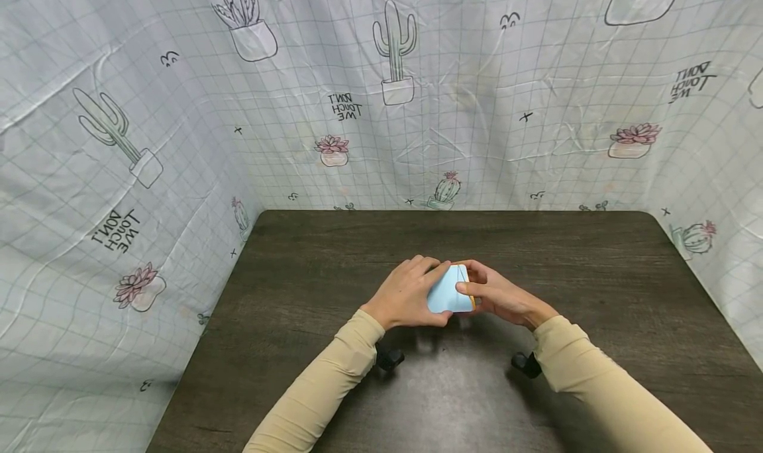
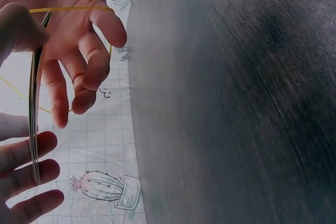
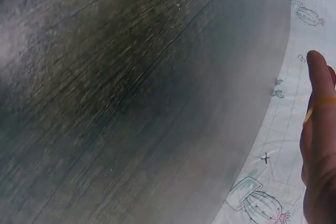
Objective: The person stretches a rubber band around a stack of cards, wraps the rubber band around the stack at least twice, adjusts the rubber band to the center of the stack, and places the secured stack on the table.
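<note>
My left hand [image 1: 410,293] grips a thin light blue stack of cards [image 1: 448,294] by its left side, above the table. In the left wrist view the stack [image 2: 33,114] appears edge-on, with left fingertips [image 2: 37,182] beside its lower end. At the stack's right side is my right hand [image 1: 501,299], its thumb on the blue face. A yellow rubber band [image 2: 73,9] stretches across the right hand's spread, bent fingers, and runs past the stack. The band [image 3: 313,107] also crosses a right finger in the right wrist view.
Under both hands lies a dark wood-grain table [image 1: 334,241]. A white grid-patterned curtain [image 1: 477,142] with cactus drawings encloses the back and sides. Black wrist mounts [image 1: 389,358] hang below the sleeves.
</note>
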A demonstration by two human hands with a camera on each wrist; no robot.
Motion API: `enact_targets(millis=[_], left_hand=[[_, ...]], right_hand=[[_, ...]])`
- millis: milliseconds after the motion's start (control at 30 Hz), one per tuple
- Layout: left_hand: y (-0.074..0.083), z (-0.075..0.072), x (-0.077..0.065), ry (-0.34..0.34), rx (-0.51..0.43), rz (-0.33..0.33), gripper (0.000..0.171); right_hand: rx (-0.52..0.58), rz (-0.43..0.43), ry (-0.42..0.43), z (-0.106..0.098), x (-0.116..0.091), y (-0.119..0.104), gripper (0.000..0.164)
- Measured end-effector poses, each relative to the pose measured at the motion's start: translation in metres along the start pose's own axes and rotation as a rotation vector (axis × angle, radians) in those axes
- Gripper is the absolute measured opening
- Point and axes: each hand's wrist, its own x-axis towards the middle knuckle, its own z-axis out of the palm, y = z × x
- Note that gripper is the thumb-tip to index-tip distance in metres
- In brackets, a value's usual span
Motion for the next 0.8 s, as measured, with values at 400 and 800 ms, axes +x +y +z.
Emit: enact_targets(millis=[400, 800], left_hand=[[-0.006, -0.001, 0.001, 0.095, 0.023, -0.025, 0.082], [-0.015, -0.002, 0.003, 0.227, 0.01, -0.022, 0.081]], right_hand=[[0.026, -0.043, -0.011, 0.012, 0.002, 0.002, 0.076], [0.016, -0.085, 0.056, 0.02, -0.001, 0.005, 0.052]])
